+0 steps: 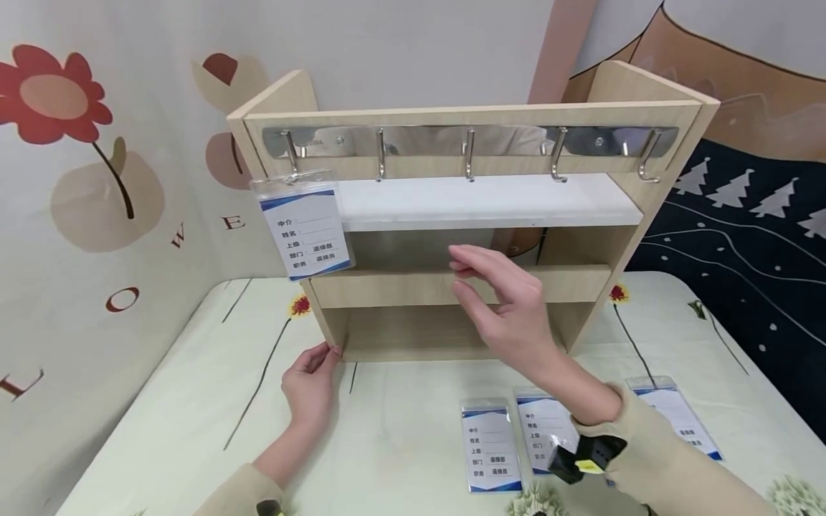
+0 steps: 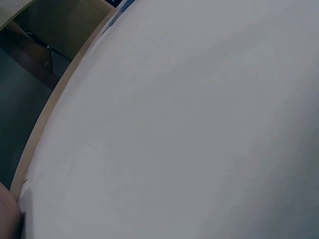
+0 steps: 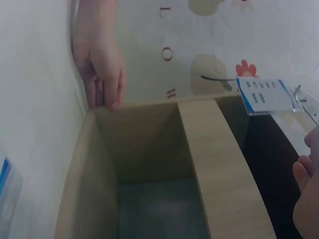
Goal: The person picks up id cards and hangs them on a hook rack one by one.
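Note:
A light wooden shelf unit (image 1: 461, 288) stands on the table, with a metal strip of several hooks along its upper front. From the leftmost hook (image 1: 291, 152) hangs a clear badge holder (image 1: 307, 233) with a blue-edged white card, slightly tilted. At the unit's lower left corner, my left hand (image 1: 311, 387) grips the edge of the side panel; the right wrist view shows these fingers (image 3: 118, 92) at that corner. My right hand (image 1: 506, 304) is raised before the middle of the unit, fingers bent loosely towards the thumb, nothing between them.
Two badge holders, one nearer the middle (image 1: 492, 448) and one beside it (image 1: 545, 430), lie on the table in front of the unit. A third badge holder (image 1: 677, 416) lies farther right, partly behind the right sleeve. A printed curtain (image 1: 161, 129) hangs behind on the left.

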Motion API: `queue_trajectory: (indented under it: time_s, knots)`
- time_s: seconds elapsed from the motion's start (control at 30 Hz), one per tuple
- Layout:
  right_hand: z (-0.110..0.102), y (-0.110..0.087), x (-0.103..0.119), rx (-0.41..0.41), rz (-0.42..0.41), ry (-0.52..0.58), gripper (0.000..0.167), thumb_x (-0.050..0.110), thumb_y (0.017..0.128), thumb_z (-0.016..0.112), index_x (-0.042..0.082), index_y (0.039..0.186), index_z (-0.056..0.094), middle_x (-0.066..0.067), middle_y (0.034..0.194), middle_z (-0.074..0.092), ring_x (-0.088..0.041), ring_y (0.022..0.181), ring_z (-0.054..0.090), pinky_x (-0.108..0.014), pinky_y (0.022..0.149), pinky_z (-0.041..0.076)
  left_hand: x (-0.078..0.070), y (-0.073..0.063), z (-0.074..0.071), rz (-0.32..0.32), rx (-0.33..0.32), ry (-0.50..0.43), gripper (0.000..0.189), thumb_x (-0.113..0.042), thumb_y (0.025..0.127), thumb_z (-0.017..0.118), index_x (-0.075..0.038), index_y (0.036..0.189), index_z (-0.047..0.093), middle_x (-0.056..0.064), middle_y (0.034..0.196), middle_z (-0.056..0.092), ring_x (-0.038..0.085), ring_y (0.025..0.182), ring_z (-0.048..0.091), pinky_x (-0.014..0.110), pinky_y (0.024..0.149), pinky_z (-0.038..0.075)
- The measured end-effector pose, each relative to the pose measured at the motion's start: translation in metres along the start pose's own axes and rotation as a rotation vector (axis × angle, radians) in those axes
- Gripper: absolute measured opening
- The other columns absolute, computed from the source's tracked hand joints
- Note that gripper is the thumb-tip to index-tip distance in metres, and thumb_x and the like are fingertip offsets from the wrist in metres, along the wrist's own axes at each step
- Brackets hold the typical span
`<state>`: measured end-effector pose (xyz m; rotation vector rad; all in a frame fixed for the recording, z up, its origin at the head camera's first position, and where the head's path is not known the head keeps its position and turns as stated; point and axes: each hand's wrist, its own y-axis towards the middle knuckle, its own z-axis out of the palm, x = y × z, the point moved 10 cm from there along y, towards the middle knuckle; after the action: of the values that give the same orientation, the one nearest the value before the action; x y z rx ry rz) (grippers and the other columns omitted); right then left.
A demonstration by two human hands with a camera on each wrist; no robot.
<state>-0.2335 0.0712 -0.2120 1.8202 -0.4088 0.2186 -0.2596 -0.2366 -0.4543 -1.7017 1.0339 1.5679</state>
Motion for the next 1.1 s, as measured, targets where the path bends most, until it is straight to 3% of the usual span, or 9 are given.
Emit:
queue_trajectory:
  time_s: [0.2,0.4,0.5,0.67,0.77,0.97,1.1]
  knots:
    - [-0.020,-0.018,-0.009,0.016,0.035,-0.020,0.044,-0.018,0.081,0.074,-0.010,0.123,0.067,-0.020,0.112,0.071,-0.029,0.095,0.068,-0.027,0.090,0.057,0.003,-0.002,0.000,-0.017,-0.007,-0.006,0.025,-0.008,0.097,0.071,0.006,0.117,0.071,0.024,0.115,0.072,-0.008,0.081,0.067,0.010,0.075,0.054]
    - [-0.022,-0.052,-0.017,0.063,0.109,-0.085,0.046,-0.016,0.079,0.075,-0.006,0.124,0.068,-0.019,0.112,0.072,-0.024,0.097,0.070,-0.022,0.091,0.055,0.004,-0.001,-0.005,-0.001,-0.026,-0.007,0.024,-0.006,0.096,0.072,0.006,0.116,0.072,0.024,0.112,0.073,-0.008,0.078,0.068,0.010,0.074,0.054]
    - [-0.015,-0.073,-0.028,0.162,0.226,-0.099,0.052,-0.014,0.079,0.078,-0.003,0.129,0.066,-0.013,0.118,0.072,-0.023,0.100,0.069,-0.023,0.093,0.055,0.003,0.000,-0.007,0.003,-0.031,0.000,0.023,-0.007,0.096,0.072,0.006,0.115,0.072,0.023,0.111,0.073,-0.008,0.078,0.068,0.010,0.073,0.054]
    - [-0.002,-0.115,-0.058,0.405,0.568,-0.122,0.051,-0.001,0.086,0.081,0.000,0.134,0.064,-0.011,0.122,0.071,-0.027,0.103,0.070,-0.035,0.092,0.058,0.001,-0.001,-0.006,-0.007,-0.031,-0.006,0.023,-0.007,0.096,0.072,0.006,0.115,0.072,0.022,0.111,0.073,-0.008,0.078,0.068,0.010,0.073,0.054]
    - [0.001,-0.135,-0.069,0.527,0.705,-0.137,0.046,0.008,0.089,0.081,-0.002,0.131,0.065,-0.015,0.120,0.071,-0.030,0.103,0.069,-0.043,0.092,0.058,0.000,-0.003,-0.003,-0.016,-0.016,-0.010,0.025,-0.008,0.096,0.072,0.007,0.117,0.071,0.024,0.114,0.072,-0.009,0.079,0.067,0.010,0.073,0.054]
    - [0.007,-0.166,-0.080,0.692,0.798,-0.105,0.045,0.013,0.088,0.082,-0.003,0.127,0.067,-0.012,0.116,0.072,-0.024,0.099,0.068,-0.039,0.087,0.059,-0.003,-0.003,0.000,-0.016,0.001,-0.015,0.027,-0.008,0.097,0.071,0.007,0.119,0.070,0.025,0.117,0.071,-0.009,0.079,0.067,0.010,0.073,0.054]
    - [0.010,-0.178,-0.084,0.733,0.808,-0.131,0.045,0.012,0.084,0.085,-0.003,0.123,0.070,-0.006,0.111,0.074,-0.018,0.095,0.067,-0.032,0.082,0.058,-0.003,-0.003,0.001,-0.018,0.003,-0.018,0.027,-0.008,0.097,0.071,0.007,0.119,0.070,0.025,0.117,0.071,-0.008,0.079,0.067,0.010,0.074,0.054]
